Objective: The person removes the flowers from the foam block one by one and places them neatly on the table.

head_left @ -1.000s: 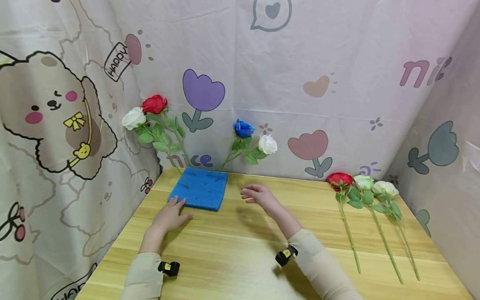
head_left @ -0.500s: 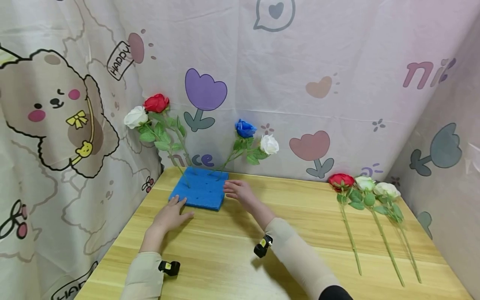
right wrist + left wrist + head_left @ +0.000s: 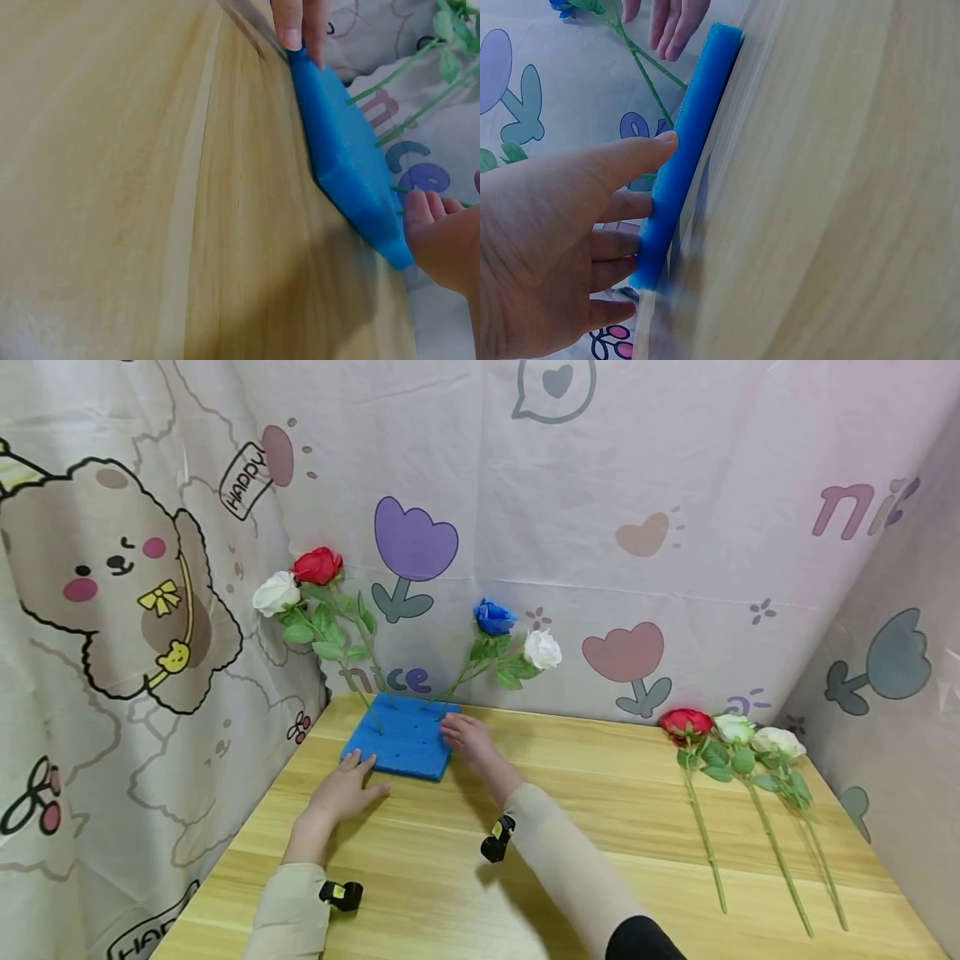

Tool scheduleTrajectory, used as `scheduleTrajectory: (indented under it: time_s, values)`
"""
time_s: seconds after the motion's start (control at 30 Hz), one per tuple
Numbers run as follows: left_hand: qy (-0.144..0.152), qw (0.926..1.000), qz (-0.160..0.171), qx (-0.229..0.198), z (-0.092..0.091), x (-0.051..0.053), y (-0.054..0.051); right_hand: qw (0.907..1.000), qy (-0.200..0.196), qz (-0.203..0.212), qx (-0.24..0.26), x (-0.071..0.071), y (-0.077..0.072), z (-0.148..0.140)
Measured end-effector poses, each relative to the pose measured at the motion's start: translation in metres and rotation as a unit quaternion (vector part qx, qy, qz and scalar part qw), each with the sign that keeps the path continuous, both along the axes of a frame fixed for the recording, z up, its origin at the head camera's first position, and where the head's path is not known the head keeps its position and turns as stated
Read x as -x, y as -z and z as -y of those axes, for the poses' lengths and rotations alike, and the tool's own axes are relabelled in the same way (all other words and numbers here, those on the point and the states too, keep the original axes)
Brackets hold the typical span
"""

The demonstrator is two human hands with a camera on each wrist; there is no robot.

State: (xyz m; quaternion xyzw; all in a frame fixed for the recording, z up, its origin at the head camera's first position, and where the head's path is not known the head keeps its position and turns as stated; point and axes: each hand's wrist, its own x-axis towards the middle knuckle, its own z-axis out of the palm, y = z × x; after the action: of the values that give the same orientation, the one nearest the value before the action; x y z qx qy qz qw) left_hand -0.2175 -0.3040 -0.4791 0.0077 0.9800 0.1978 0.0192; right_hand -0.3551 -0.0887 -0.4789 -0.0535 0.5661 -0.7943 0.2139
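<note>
A blue foam board point(image 3: 408, 752) with small holes lies near the table's back left. Standing in it at a slant are a white rose point(image 3: 276, 593), a red rose point(image 3: 317, 565), a blue rose point(image 3: 493, 617) and a second white rose point(image 3: 542, 649). My left hand point(image 3: 337, 791) rests its fingertips on the board's front left corner, fingers spread. At the board's right edge is my right hand point(image 3: 474, 747), fingers extended and holding nothing; in the right wrist view the hand point(image 3: 446, 240) overlaps that edge, and I cannot tell how firmly it touches.
On the right of the wooden table point(image 3: 570, 827) lie a loose red rose point(image 3: 686, 723), a greenish-white rose point(image 3: 735, 729) and a cream rose point(image 3: 778, 742), stems toward the front. A patterned curtain point(image 3: 540, 527) hangs behind the table and along its sides.
My right hand has moved left from beside the board to its right edge. The left hand stays on the front left corner, and the roses stand as before.
</note>
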Motion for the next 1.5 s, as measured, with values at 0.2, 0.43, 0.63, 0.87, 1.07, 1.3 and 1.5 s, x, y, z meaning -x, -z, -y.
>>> scheduleTrajectory:
  time_s: [0.2, 0.43, 0.63, 0.87, 1.07, 1.3, 1.5]
  values:
    - [-0.003, 1.0, -0.006, -0.001, 0.001, 0.0, 0.0, 0.9992, -0.01, 0.008, 0.038, 0.005, 0.005, 0.006]
    - [-0.002, 1.0, -0.008, -0.002, 0.001, 0.0, 0.002, 0.9963, -0.034, 0.008, 0.079, 0.007, 0.009, 0.016]
    - [-0.005, 0.9999, -0.01, -0.003, -0.001, 0.0, 0.001, 0.9952, -0.032, 0.018, 0.091, 0.01, -0.002, 0.026]
    - [-0.009, 0.9999, -0.012, -0.004, -0.001, -0.001, 0.003, 0.9938, -0.013, 0.058, 0.095, 0.014, -0.012, 0.034]
    - [-0.012, 0.9999, -0.013, -0.002, 0.001, 0.0, 0.004, 0.9945, -0.009, 0.063, 0.083, 0.018, -0.016, 0.037]
    - [-0.015, 0.9998, -0.012, -0.009, 0.001, 0.001, 0.003, 0.9967, -0.005, 0.042, 0.07, 0.022, -0.014, 0.039]
    - [-0.016, 0.9997, -0.014, -0.012, 0.001, -0.002, 0.005, 0.999, 0.0, 0.009, 0.044, 0.024, -0.01, 0.039]
